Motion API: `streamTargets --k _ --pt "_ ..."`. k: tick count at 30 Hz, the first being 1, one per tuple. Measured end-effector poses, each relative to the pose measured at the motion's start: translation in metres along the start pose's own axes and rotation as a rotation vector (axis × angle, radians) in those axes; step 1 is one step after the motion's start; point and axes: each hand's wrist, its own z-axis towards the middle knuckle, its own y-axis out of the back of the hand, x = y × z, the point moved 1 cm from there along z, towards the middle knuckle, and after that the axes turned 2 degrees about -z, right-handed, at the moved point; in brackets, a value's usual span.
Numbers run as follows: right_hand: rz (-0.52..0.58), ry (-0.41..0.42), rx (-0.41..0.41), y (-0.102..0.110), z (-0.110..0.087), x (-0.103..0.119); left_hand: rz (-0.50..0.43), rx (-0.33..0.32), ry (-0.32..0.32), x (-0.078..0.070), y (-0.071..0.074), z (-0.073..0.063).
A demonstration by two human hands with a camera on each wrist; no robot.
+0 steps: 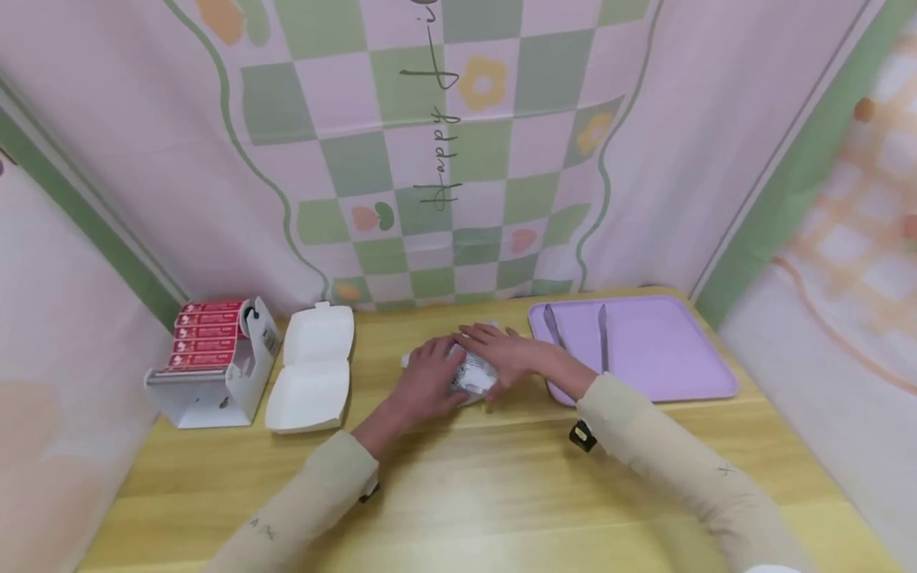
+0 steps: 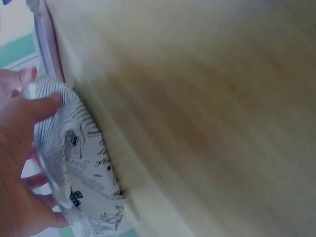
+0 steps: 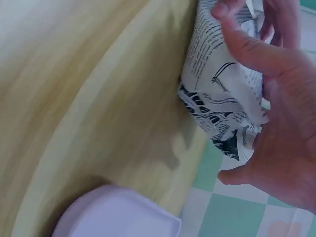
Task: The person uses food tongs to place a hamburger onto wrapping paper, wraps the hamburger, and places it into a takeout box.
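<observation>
A bundle of white paper with black newsprint-style lettering (image 1: 474, 374) lies on the wooden table, its contents hidden. My left hand (image 1: 428, 378) grips its left side; in the left wrist view the thumb presses the striped paper (image 2: 81, 163) while the other fingers reach behind. From the right, my right hand (image 1: 505, 356) holds the bundle, fingers over its far side. The right wrist view shows that hand's thumb (image 3: 252, 52) on the near face of the creased paper (image 3: 212, 84), with a folded corner hanging below. Both hands are close together over the bundle.
On the left stand a white box (image 1: 247, 394) of red packets (image 1: 208, 334) and an open white clamshell container (image 1: 311, 390). A purple tray (image 1: 673, 350) with two slim metal utensils (image 1: 604, 334) lies at the right. A checked curtain (image 1: 415, 159) hangs behind the table.
</observation>
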Motion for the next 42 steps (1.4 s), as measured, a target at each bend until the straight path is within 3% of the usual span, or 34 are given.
streamTargets --k 2,5,10,13,22,26,30,38,40,42 --pt "-0.039 0.023 -0.021 -0.003 -0.002 0.000 -0.006 -0.020 0.026 -0.002 -0.001 0.000" --pt "-0.156 0.072 -0.137 -0.009 -0.004 0.004 -0.002 -0.042 0.058 -0.003 -0.001 -0.002" --pt "-0.517 0.175 -0.399 -0.029 -0.006 0.008 0.022 -0.078 0.068 -0.003 -0.001 -0.004" --pt "-0.681 0.225 -0.510 -0.040 -0.006 0.009 0.049 -0.088 0.087 -0.003 -0.002 -0.004" --pt "-0.826 0.322 -0.653 -0.050 -0.007 0.012 0.097 -0.078 0.136 -0.001 -0.002 0.001" --pt "-0.815 0.336 -0.680 -0.053 -0.007 0.013 0.090 -0.065 0.129 0.000 0.001 0.002" --pt "-0.732 0.328 -0.617 -0.056 -0.006 0.014 0.052 -0.030 0.101 0.003 0.003 0.001" --pt "-0.428 0.286 -0.335 -0.043 -0.012 0.010 -0.028 0.003 0.034 0.017 0.015 -0.011" --pt "-0.347 0.301 -0.309 -0.032 -0.011 0.009 -0.053 0.000 0.020 0.019 0.020 -0.017" --pt "-0.244 0.339 -0.344 -0.021 -0.008 0.007 -0.071 0.002 0.017 0.020 0.026 -0.022"
